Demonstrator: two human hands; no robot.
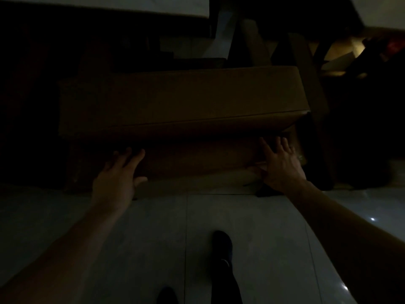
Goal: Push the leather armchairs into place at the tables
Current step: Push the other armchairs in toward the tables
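Observation:
In dim light a brown leather armchair (179,99) stands right in front of me, its back turned to me. My left hand (118,174) lies flat against the lower left of the chair's back with the fingers spread. My right hand (280,163) presses flat on the lower right of the back, fingers straight and apart. A pale table top (105,3) shows beyond the chair at the upper left, and its dark underside hangs over the chair's front.
A second brown armchair (306,69) stands to the right under another pale table edge (381,9). Pale floor tiles (153,238) lie under my arms. My dark shoe (222,244) is on the tiles behind the chair. The left side is too dark to read.

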